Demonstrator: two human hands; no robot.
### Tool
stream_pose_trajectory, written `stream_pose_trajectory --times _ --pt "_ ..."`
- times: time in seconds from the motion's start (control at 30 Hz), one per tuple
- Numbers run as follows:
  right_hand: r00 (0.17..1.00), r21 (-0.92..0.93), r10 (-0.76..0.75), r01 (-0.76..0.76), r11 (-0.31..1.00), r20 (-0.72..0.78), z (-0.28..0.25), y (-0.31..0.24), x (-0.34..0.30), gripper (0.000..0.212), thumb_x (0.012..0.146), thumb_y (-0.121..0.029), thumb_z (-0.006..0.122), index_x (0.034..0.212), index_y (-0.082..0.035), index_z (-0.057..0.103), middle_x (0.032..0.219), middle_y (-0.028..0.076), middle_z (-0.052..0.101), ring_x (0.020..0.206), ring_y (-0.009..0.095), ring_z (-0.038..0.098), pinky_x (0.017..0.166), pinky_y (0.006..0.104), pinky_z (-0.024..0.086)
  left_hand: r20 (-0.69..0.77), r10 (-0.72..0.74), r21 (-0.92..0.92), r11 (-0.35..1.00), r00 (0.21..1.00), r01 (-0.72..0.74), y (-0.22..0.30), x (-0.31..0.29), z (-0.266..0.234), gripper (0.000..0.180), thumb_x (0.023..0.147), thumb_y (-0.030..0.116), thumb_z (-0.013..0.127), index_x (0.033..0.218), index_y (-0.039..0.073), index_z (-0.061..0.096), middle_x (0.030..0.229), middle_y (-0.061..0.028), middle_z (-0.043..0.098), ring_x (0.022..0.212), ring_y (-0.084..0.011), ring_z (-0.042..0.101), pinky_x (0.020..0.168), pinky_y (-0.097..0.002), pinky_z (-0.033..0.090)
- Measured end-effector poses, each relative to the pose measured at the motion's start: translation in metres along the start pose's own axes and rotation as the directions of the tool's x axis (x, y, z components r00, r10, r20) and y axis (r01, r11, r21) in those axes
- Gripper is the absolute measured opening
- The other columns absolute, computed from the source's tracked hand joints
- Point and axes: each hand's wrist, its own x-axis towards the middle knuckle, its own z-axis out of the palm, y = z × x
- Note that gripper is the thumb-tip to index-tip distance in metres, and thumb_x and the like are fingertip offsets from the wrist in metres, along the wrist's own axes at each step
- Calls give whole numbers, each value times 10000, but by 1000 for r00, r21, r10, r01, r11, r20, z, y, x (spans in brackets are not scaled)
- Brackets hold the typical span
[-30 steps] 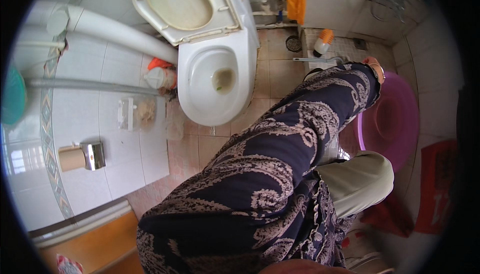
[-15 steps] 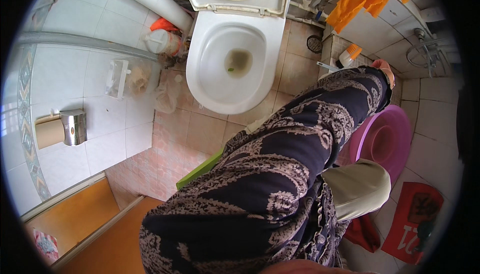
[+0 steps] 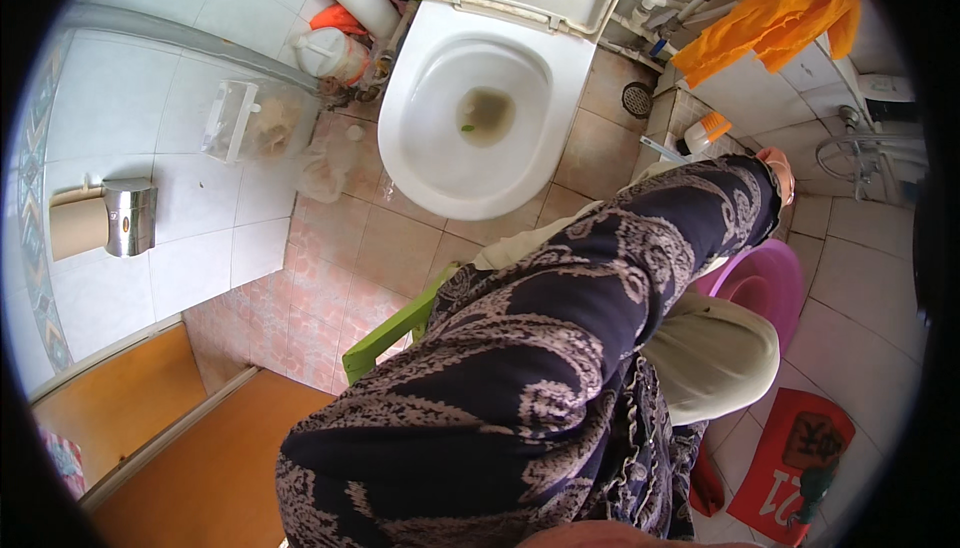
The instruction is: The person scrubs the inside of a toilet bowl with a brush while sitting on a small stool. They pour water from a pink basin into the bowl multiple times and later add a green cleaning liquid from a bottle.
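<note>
My left arm, in a dark sleeve with a pale paisley print (image 3: 560, 318), stretches across my body to the right. At its end, my left hand (image 3: 780, 174) shows only in part. Its fingers are hidden, so what it touches cannot be made out. Nearest to it are a white item with a ribbed orange end (image 3: 706, 133) and a thin pale blue-white handle (image 3: 665, 150), both by a low tiled ledge. Below the hand sits a pink-purple plastic basin (image 3: 775, 273), partly covered by the sleeve and my knee in beige trousers (image 3: 715, 358). My right hand does not show.
A white toilet (image 3: 400, 138) stands ahead with its lid up. An orange cloth (image 3: 775, 23) hangs at upper right. A green plastic stool (image 3: 395, 333) is partly under my arm. A red printed sheet (image 3: 770, 488) lies at lower right; a paper holder (image 3: 130, 216) is on the left wall.
The view has shifted a little, so the toilet and orange cloth sit farther right. More of the green stool shows. My left arm stays stretched toward the right.
</note>
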Motion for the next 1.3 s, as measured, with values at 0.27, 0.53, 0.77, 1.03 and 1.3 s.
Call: stream_pose_trajectory --times 0.27,0.53,0.77,1.03,1.3 --pt "999 -24 -31 31 999 -10 -21 -23 5 291 879 -288 561 845 -27 685 724 76 652 697 152 609 619 318 477 -719 241 57 955 652 -290 -80 -119 -85 163 731 149 548 786 108 696 820 -97 679 813 -311 649 673 -429 529" --pt "992 9 -98 99 995 -73 -44 -58 10 298 888 -296 569 867 -23 685 734 74 649 710 144 602 621 313 470 -756 -383 -415 908 531 64 -264 -391 -26 145 873 103 613 983 20 657 876 -101 618 771 -187 606 693 -275 488" --pt "922 -97 -373 364 926 -107 -64 -168 36 304 896 -303 577 886 -19 685 743 71 647 722 138 596 622 310 464 -492 -855 -582 463 163 669 -326 -631 76 189 852 213 597 932 57 667 855 -155 659 815 -314 633 726 -362 486" --pt "163 -387 -965 919 73 206 56 -352 -22 145 870 -136 632 961 -25 653 826 69 622 698 117 553 614 278 468 96 -991 -964 -115 -92 241 -355 -699 179 261 817 300 616 869 48 659 707 -44 588 602 -149 577 482 -293 457" --pt "-63 -156 -895 977 -146 441 149 -419 -95 188 811 -127 616 990 -77 638 939 123 613 796 305 629 713 378 522 359 -926 -933 -354 -119 -63 -388 -685 207 245 830 269 614 986 88 558 827 -43 567 657 -186 571 538 -325 496"
